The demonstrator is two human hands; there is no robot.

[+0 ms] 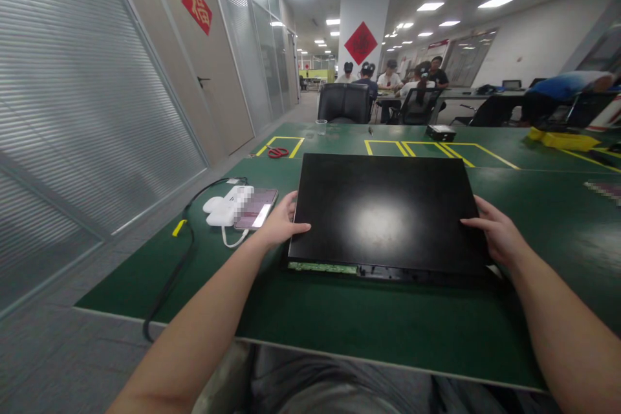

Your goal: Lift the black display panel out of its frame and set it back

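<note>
A black display panel lies face up over the green table, held by its two short sides. Along its near edge a green circuit board strip and a dark frame part show. My left hand grips the left side, thumb on top of the panel and fingers behind the edge. On the opposite side my right hand holds the edge in the same way, its thumb lying on the surface. The panel's underside is hidden, so whether it touches the table I cannot tell.
Left of the panel lie a phone, a white charger and a black cable. Red-handled scissors, a clear cup, a black box and a yellow tray stand farther back. Several people sit beyond the table.
</note>
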